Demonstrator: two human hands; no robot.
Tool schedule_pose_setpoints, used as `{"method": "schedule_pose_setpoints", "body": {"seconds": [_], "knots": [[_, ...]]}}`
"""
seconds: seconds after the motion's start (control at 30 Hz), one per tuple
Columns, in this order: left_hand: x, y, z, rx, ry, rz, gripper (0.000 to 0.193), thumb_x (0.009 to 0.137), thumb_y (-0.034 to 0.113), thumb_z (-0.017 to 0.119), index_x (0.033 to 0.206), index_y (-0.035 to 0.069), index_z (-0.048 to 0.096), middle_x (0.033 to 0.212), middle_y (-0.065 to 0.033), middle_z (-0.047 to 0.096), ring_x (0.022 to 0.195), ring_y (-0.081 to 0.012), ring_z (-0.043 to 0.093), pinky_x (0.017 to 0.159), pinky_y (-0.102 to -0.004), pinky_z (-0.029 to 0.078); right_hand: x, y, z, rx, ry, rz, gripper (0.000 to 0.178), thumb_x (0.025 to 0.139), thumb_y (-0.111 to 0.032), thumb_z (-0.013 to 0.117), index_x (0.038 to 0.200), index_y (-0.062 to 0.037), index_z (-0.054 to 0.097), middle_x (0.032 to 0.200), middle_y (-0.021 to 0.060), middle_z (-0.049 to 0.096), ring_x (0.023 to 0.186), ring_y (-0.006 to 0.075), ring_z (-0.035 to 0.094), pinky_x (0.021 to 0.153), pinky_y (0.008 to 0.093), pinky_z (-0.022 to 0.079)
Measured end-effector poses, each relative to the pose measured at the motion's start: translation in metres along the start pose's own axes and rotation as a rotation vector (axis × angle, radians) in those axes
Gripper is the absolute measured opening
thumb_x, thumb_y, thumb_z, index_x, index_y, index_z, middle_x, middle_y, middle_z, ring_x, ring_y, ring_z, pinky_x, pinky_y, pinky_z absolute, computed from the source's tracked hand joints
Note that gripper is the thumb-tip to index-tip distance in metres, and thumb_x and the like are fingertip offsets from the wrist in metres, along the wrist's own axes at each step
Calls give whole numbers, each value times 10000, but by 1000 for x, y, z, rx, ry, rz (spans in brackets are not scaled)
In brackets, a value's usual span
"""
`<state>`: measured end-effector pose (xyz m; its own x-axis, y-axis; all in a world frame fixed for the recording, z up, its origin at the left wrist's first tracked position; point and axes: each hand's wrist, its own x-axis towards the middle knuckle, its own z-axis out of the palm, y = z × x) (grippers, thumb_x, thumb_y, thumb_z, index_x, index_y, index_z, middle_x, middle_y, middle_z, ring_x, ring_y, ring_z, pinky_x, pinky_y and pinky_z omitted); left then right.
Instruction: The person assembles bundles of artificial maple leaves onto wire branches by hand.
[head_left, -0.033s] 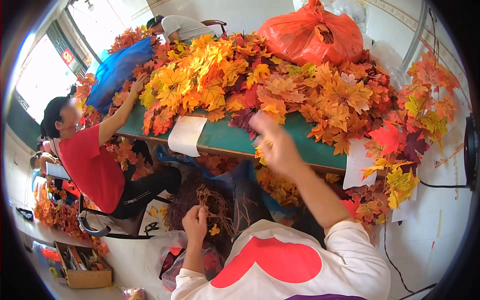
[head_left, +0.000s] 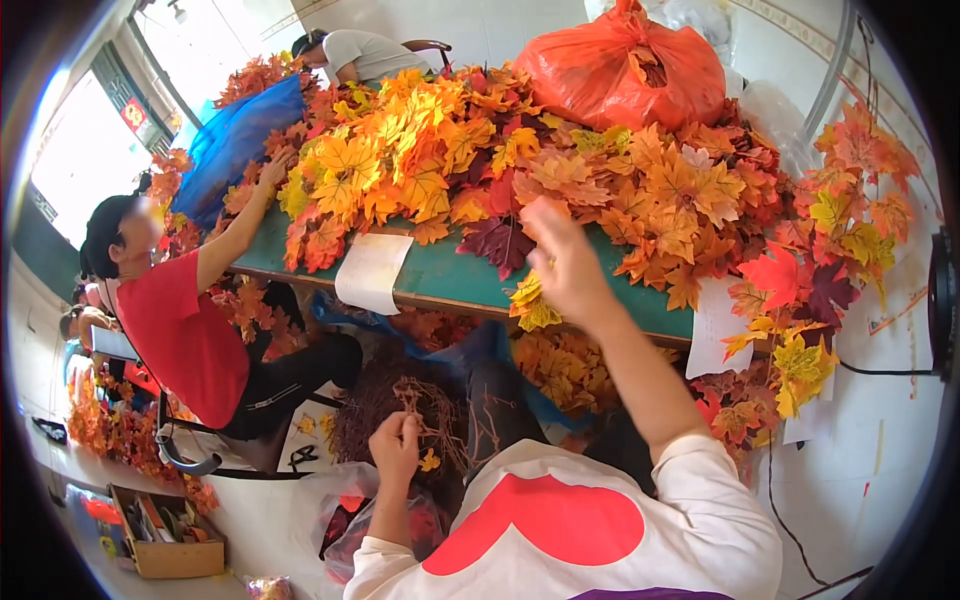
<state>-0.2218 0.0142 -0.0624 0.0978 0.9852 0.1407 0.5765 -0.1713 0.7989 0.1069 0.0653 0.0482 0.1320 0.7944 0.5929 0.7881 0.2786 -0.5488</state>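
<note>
My left hand [head_left: 397,445] is closed low in front of my lap, its fingers pinching thin brown artificial vine stems [head_left: 425,400]. Over the table's near edge, my right hand [head_left: 568,268] is curled and slightly blurred. A yellow artificial maple leaf [head_left: 535,306] hangs from under its palm, apparently gripped by the lower fingers. Its fingertips reach the near side of the orange leaf pile [head_left: 565,175], beside a dark maroon leaf [head_left: 497,243]. Whether the fingertips pinch a leaf there is hidden.
The green table [head_left: 615,262] carries heaped leaves, a tied red plastic bag [head_left: 630,70] and a white paper sheet [head_left: 373,272]. A person in a red shirt [head_left: 195,335] sits at the left; another [head_left: 365,58] bends at the far side. A leafy garland [head_left: 800,290] hangs at the right.
My right hand has shifted slightly right and its fingers look more curled; more of the yellow and maroon leaves shows. My left hand has dropped a little, still on the stems.
</note>
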Motion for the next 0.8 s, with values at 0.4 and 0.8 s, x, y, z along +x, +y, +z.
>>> {"method": "schedule_pose_setpoints", "body": {"seconds": [0.4,0.8], "knots": [[3,10,38,12,-161,-13,171,797,139,537,793,9,649,601,-121,590,544,-198,594,522,-293,442,96,108,19,-563,-460,317,1175,558,-727,630,1406,-61,163,1441,241,112,1340,403,56,1088,473,63],[15,-5,49,-33,-212,-101,202,809,162,523,819,9,654,632,-103,621,588,-179,615,552,-276,459,105,203,13,-425,-189,870,1017,752,-651,503,1386,36,103,1369,288,272,1250,430,298,1013,457,280]]}}
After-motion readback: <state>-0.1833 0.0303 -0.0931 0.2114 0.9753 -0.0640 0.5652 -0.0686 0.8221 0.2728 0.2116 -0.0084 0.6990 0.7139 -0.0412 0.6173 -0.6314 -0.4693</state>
